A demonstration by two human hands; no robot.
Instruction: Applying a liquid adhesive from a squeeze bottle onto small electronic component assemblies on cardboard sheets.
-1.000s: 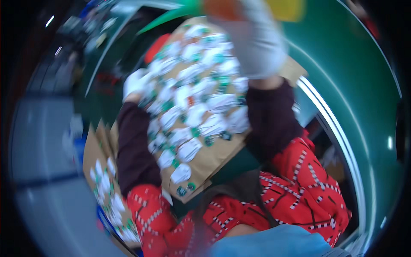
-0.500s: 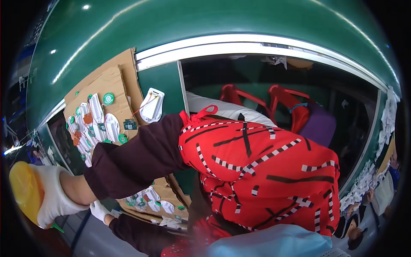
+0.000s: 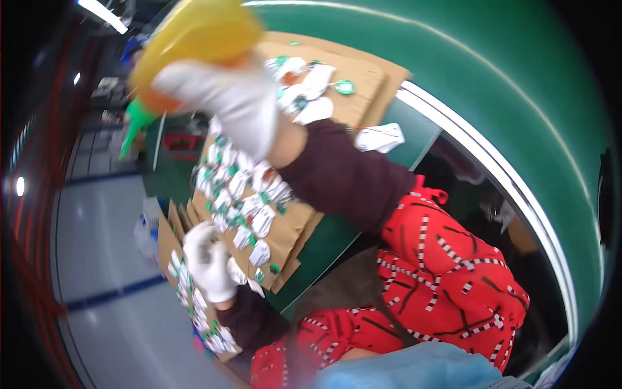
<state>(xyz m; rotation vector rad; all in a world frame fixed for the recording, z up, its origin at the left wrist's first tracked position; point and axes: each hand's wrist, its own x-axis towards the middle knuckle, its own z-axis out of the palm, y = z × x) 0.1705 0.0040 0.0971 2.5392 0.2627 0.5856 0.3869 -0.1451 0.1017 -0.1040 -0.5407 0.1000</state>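
My right hand [image 3: 227,100], in a white glove, is wrapped round a yellow squeeze bottle [image 3: 201,39] with a green pointed nozzle. It is raised over the far left of the cardboard, and both are blurred by motion. Lower down, my left hand [image 3: 212,272], also gloved in white, has its fingers curled in toward the thumb. Whatever it may hold is hidden. Beside it, many small white plastic housings with green round parts and wires lie on a cardboard sheet [image 3: 295,230]. One white housing [image 3: 380,137] with a red wire sits apart at the sheet's right edge.
The cardboard rests on a green bench [image 3: 518,84] with a white metal edging strip [image 3: 479,139]. Another cardboard piece [image 3: 167,236] bearing white housings stands at lower left, above the grey floor [image 3: 116,259]. A red crate [image 3: 183,142] is in the background.
My view has swung left. In the picture, my right hand with the bottle has moved up and right across the cardboard. My left hand, formerly mostly hidden behind the right arm, now shows fully.
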